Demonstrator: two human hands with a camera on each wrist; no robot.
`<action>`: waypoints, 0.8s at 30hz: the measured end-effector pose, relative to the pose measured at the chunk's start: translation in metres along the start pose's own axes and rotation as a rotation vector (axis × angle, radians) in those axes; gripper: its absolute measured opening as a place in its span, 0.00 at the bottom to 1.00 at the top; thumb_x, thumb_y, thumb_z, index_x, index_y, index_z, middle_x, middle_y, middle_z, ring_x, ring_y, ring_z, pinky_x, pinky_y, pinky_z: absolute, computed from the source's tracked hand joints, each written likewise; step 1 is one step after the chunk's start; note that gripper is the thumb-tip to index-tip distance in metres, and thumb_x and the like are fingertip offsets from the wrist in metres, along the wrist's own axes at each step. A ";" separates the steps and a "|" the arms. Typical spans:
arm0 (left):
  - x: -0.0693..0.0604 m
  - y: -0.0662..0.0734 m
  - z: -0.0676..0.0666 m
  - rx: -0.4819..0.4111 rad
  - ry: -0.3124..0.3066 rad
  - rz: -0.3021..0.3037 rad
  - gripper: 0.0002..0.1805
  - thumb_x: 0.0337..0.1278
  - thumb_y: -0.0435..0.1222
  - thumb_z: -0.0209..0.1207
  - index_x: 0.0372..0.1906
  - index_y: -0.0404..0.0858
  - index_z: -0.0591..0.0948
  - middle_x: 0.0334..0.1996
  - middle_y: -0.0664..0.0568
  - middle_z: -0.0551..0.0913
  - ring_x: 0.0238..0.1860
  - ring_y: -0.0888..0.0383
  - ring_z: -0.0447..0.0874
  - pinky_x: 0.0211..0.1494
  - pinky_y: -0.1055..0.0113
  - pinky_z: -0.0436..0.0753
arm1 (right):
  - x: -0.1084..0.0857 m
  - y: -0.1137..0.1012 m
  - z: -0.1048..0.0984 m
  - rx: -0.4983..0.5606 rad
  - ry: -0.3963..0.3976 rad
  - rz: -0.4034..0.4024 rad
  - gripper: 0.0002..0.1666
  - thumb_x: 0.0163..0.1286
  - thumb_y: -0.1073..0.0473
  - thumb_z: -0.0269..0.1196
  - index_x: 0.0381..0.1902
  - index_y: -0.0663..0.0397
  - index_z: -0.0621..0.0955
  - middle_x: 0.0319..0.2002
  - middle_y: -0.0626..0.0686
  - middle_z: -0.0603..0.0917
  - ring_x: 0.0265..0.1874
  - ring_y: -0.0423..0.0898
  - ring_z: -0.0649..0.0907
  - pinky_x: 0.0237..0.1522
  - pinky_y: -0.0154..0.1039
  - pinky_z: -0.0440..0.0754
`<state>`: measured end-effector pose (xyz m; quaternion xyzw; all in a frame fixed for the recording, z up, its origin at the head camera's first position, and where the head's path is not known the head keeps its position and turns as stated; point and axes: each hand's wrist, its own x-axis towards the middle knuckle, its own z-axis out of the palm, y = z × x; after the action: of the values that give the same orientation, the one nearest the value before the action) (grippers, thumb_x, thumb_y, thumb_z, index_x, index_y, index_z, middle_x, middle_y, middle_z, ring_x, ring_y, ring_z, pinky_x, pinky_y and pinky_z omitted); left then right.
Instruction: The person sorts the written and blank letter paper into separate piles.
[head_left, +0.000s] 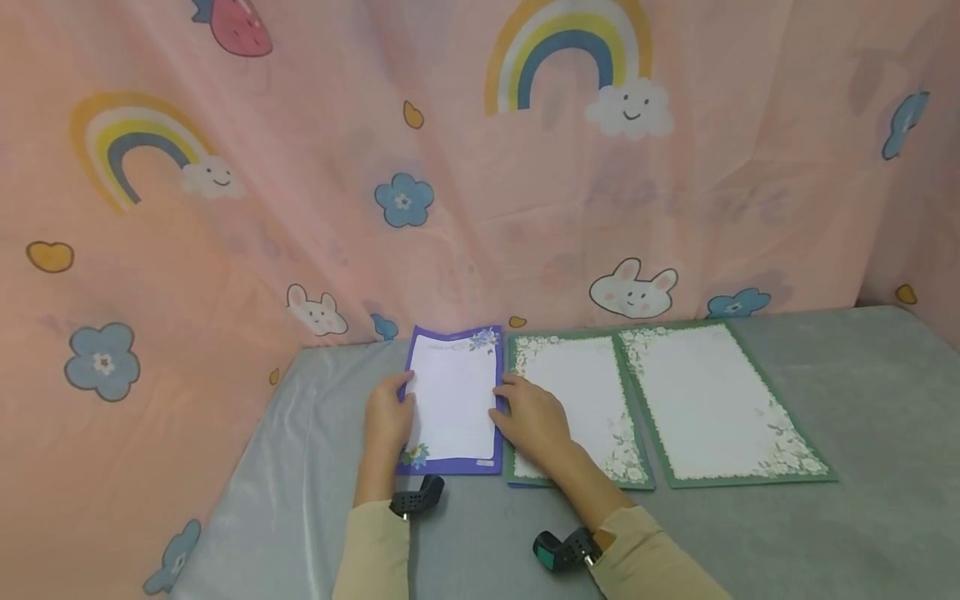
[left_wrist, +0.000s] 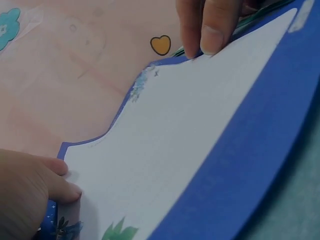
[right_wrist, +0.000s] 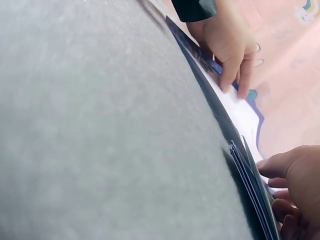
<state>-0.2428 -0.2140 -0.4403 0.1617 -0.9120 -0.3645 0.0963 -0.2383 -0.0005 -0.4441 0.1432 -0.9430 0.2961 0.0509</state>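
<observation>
A purple-bordered sheet (head_left: 453,400) with a white middle and blue flowers at its corners is held by its two long sides. The left hand (head_left: 390,417) grips its left edge, with thumb and finger on the border. At the opposite edge, the right hand (head_left: 534,418) pinches the side with its fingertips. In the left wrist view the sheet (left_wrist: 165,120) bows, its top edge wavy, between the left hand (left_wrist: 30,192) and the right hand (left_wrist: 210,25). The right wrist view has the left hand (right_wrist: 227,47) above and the right hand (right_wrist: 295,177) below.
Right of the purple sheet lie two green-bordered floral sheets, one (head_left: 573,400) partly under the right forearm and a larger-looking one (head_left: 727,400) beyond it. Several layered edges (right_wrist: 250,190) show in the right wrist view. A grey cloth (head_left: 862,400) covers the table; a pink patterned curtain (head_left: 465,150) hangs behind.
</observation>
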 end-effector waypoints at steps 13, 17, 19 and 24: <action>0.002 -0.005 -0.008 -0.007 -0.073 -0.005 0.22 0.73 0.34 0.53 0.68 0.43 0.77 0.72 0.40 0.72 0.75 0.40 0.66 0.76 0.43 0.66 | -0.004 -0.005 -0.003 -0.058 -0.044 -0.037 0.20 0.67 0.51 0.69 0.54 0.52 0.87 0.59 0.53 0.86 0.59 0.54 0.85 0.60 0.52 0.82; 0.001 -0.005 -0.009 -0.004 -0.071 -0.005 0.22 0.74 0.34 0.52 0.69 0.43 0.76 0.72 0.40 0.72 0.75 0.40 0.66 0.76 0.43 0.66 | -0.004 -0.006 -0.002 -0.074 -0.054 -0.053 0.20 0.66 0.50 0.70 0.54 0.50 0.87 0.58 0.52 0.87 0.58 0.52 0.85 0.59 0.50 0.83; 0.001 -0.005 -0.008 0.001 -0.062 -0.007 0.22 0.74 0.33 0.52 0.69 0.43 0.76 0.72 0.40 0.72 0.75 0.41 0.67 0.75 0.44 0.67 | -0.005 -0.007 -0.002 -0.089 -0.061 -0.066 0.21 0.66 0.49 0.70 0.54 0.50 0.87 0.58 0.52 0.87 0.58 0.52 0.85 0.59 0.50 0.83; 0.000 -0.005 -0.002 0.077 -0.021 0.045 0.22 0.70 0.35 0.56 0.66 0.39 0.79 0.68 0.39 0.76 0.71 0.40 0.72 0.74 0.44 0.70 | -0.006 -0.010 -0.005 -0.124 -0.071 -0.097 0.21 0.67 0.49 0.69 0.54 0.51 0.86 0.57 0.52 0.87 0.59 0.52 0.85 0.59 0.49 0.83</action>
<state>-0.2407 -0.2183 -0.4421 0.1409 -0.9298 -0.3284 0.0884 -0.2292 -0.0039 -0.4358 0.1959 -0.9527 0.2288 0.0407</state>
